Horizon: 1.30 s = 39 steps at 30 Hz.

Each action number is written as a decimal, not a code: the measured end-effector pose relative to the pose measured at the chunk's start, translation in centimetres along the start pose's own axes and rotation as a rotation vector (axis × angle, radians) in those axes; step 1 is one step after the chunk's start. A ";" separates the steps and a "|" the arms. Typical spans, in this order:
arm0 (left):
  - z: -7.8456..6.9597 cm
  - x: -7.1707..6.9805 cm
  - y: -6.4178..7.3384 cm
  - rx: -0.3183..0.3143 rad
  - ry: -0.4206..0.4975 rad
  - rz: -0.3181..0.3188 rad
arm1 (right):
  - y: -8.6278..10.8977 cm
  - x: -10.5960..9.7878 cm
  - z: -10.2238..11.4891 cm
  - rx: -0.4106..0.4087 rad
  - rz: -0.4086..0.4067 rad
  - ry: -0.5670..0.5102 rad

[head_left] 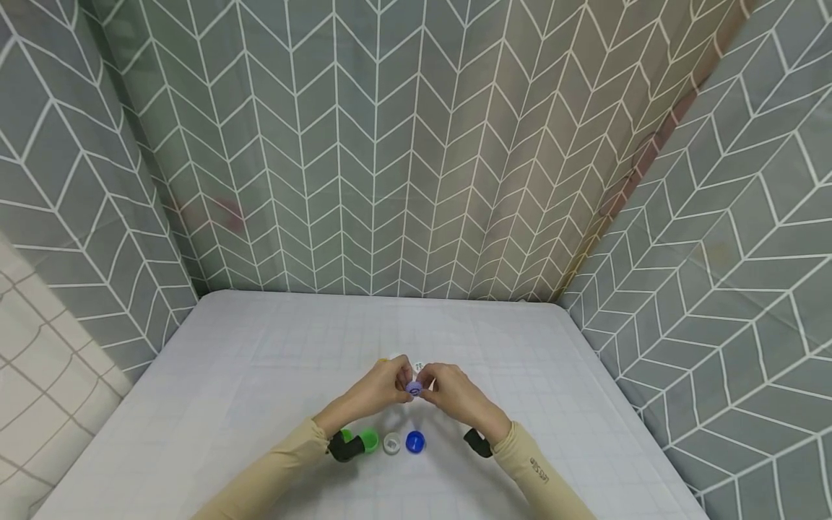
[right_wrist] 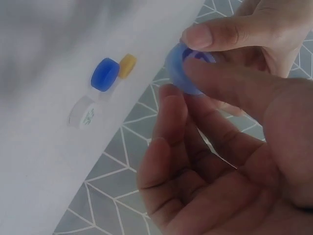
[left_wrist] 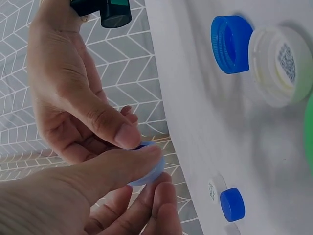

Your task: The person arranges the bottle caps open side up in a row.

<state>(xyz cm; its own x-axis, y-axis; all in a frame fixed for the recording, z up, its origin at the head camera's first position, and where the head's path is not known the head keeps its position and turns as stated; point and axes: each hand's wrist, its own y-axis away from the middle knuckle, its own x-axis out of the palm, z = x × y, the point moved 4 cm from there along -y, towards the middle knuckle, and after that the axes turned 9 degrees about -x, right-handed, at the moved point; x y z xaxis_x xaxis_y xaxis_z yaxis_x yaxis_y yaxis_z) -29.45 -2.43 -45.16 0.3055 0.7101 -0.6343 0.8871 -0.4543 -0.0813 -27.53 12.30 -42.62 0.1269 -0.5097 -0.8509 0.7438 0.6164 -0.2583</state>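
Above the middle of the table, a pale blue-purple bottle cap [head_left: 414, 388] with a dark printed mark is held between both hands. The left hand [head_left: 380, 384] pinches one side of it, thumb over the cap and fingers beneath, as the left wrist view shows. From the other side the right hand [head_left: 458, 393] pinches it too, its thumb [right_wrist: 230, 90] lying across the printed face in the right wrist view. Thumbs and fingertips cover part of the cap.
Nearer the person, a green cap [head_left: 369, 440], a white cap [head_left: 391, 443] and a blue cap [head_left: 415, 442] lie in a row, hollow sides up. Beyond the hands are another blue cap [right_wrist: 105, 74], a yellow cap [right_wrist: 127, 66] and a white printed cap [right_wrist: 83, 113]. Patterned curtains surround the table.
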 end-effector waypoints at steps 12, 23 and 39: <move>0.1 -0.5 0.1 -0.044 0.039 -0.012 | 0.1 -0.6 -0.2 -0.017 -0.049 -0.030; 0.1 -0.7 0.0 -0.047 0.052 -0.010 | 0.1 -0.8 -0.2 -0.026 -0.061 -0.068; -0.2 -0.7 -0.1 -0.024 0.000 -0.056 | 0.0 -1.0 0.0 -0.021 -0.066 -0.056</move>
<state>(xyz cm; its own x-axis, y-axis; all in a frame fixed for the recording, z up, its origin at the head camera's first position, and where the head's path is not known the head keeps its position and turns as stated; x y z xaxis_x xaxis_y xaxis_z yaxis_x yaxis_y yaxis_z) -29.67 -2.79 -44.55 0.2549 0.7345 -0.6289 0.9108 -0.4008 -0.0988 -27.69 12.84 -41.75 0.1151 -0.5822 -0.8049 0.7376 0.5928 -0.3233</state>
